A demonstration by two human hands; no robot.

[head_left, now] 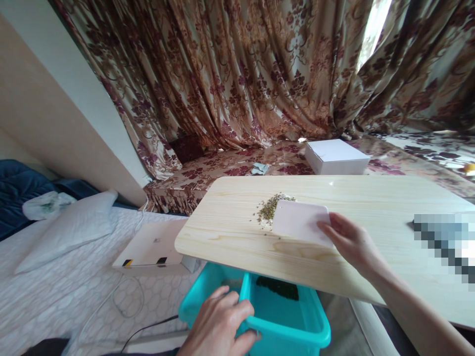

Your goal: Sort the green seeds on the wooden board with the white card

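- The right hand [349, 238] reaches in over the desk [230, 222] from its near edge; its grip is clamped on the right end of a white rectangular panel [299, 221] with rounded corners, thumb on top.
- The panel tilts over the desk, roughly midway between the far and near edges; whether its underside touches the wood cannot be told.
- Small green beans [267, 210] lie loose in a heap with pale grains, left of the desk's middle and nearer the far edge than the near one; the panel's left end hides part of the heap, and a few beans are scattered towards the near edge.
- The left hand [224, 321] is at the front rim of a turquoise bin [322, 336], beside its divider [245, 287]; its fingers are bent and slightly spread, and I cannot tell whether its grip closes on the plastic.
- The bin stands below the desk's near edge, towards the near-left corner, with 2 compartments: a dark green mass [278, 287] sits in the right 1, and the left 1 is partly hidden by the hand.
- A white box [336, 157] stands just beyond the desk's far edge.
- A pixelated object [445, 242] lies towards the desk's right end.
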